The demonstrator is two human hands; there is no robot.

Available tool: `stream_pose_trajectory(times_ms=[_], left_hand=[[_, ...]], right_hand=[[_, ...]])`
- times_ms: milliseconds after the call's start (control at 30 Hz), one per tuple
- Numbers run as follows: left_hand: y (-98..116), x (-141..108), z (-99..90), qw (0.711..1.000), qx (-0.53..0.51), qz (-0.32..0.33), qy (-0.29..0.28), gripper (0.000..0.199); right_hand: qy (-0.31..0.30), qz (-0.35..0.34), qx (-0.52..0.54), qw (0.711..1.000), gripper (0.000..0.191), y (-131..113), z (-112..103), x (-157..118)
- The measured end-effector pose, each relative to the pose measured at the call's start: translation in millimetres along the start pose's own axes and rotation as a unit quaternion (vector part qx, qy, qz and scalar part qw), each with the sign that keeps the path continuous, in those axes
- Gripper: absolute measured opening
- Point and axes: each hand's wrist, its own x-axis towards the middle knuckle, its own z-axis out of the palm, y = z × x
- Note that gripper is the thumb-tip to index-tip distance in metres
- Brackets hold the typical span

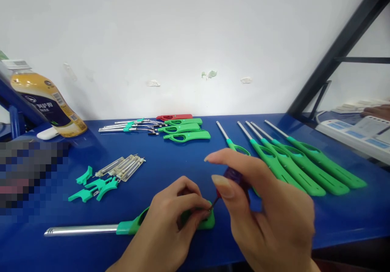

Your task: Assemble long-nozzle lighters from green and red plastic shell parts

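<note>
A green gas lighter [128,227] with a long metal barrel lies near the table's front edge, its barrel pointing left. My left hand [170,219] is closed over its handle, thumb and forefinger pinched near the handle's right end. My right hand [268,215] grips a small screwdriver [233,175] with a dark purple and red handle. The screwdriver's thin shaft slants down to the handle beside my left fingertips; whether a screw sits under its tip is hidden.
Several green lighters [304,162] lie at right. Opened green casings [187,136], a red casing [175,117] and metal barrels [118,129] lie by the wall. Teal triggers [106,187] and clear tanks [128,168] lie at left, near a bottle [48,101]. Another person's hand [378,111] shows far right.
</note>
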Motion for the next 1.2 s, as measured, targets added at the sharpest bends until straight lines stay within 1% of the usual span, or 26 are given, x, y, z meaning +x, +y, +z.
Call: stream_pose_trajectory(times_ms=[167, 400, 567, 667, 767, 867, 967, 1033, 1133, 1200], left_hand=[[0, 0, -0.9, 1.000, 0.012, -0.013, -0.016, 0.023], [0, -2, -2.7, 1.000, 0.016, 0.020, 0.012, 0.023], [-2, -1, -2.1, 1.000, 0.015, 0.022, 0.001, 0.028], [-2, 0, -1.6, 1.000, 0.020, 0.024, 0.001, 0.030], [-2, 1, -0.6, 0.999, 0.018, 0.034, 0.006, 0.030], [-1, 0, 1.5, 0.999, 0.009, 0.037, -0.001, 0.031], [-1, 0, 3.9, 0.999, 0.010, 0.040, -0.014, 0.032], [0, 0, 4.7, 0.999, 0.011, 0.042, -0.005, 0.032], [1, 0, 4.1, 0.999, 0.015, 0.042, 0.011, 0.030], [2, 0, 3.1, 0.999, 0.012, 0.040, 0.008, 0.029]], right_hand=[[0.005, 0.026, 0.025, 0.999, 0.013, 2, 5, 6], [-0.032, 0.041, 0.049, 0.997, 0.013, -1, 2, 4], [-0.025, 0.041, 0.048, 0.998, 0.014, 0, 3, 5], [-0.029, 0.054, 0.039, 0.997, 0.014, 1, 4, 3], [-0.042, 0.078, 0.104, 0.991, 0.012, 2, 6, 1], [-0.061, 0.093, 0.163, 0.980, 0.013, 2, 7, -1], [-0.069, 0.107, 0.165, 0.978, 0.016, 2, 8, -3], [-0.076, 0.115, 0.164, 0.977, 0.017, 3, 10, -5], [-0.081, 0.105, 0.160, 0.978, 0.015, 6, 11, -7], [-0.085, 0.104, 0.155, 0.979, 0.015, 8, 13, -8]])
